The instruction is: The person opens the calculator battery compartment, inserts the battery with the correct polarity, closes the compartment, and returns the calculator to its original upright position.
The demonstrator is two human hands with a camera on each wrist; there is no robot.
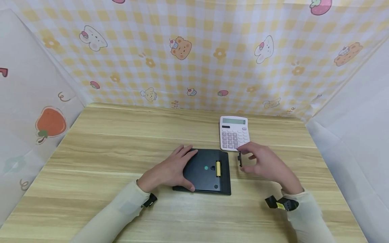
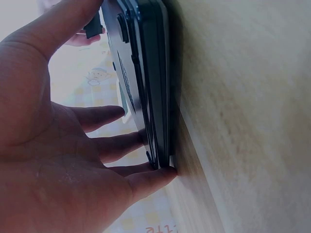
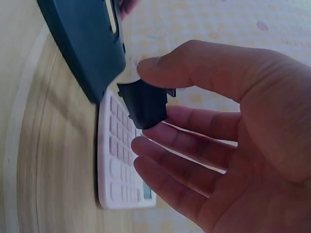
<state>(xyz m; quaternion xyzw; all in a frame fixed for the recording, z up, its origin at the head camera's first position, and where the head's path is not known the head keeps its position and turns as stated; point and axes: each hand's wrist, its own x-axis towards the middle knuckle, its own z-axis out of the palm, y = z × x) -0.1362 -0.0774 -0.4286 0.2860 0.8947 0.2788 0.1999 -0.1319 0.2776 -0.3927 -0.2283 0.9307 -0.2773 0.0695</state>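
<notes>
A flat black device [image 1: 199, 177] lies underside up on the table, its battery slot uncovered. Inside the slot sits a yellow battery [image 1: 218, 168]. My left hand [image 1: 170, 170] holds the device at its left part, with the thumb at the near edge and the fingers spread toward the far edge. To the right of the device, my right hand [image 1: 267, 163] pinches a small black battery cover [image 3: 145, 103] between thumb and fingers. In the head view the cover appears nearly edge-on, apart from the device. The device's front face is hidden.
A pale pink calculator [image 1: 234, 135] lies face up just behind the right hand, near the device's far right corner. The wooden table [image 1: 106, 145] ends at a yellow checked cloth [image 1: 200, 67] at the back. White cloth [image 1: 361, 111] hangs at the sides.
</notes>
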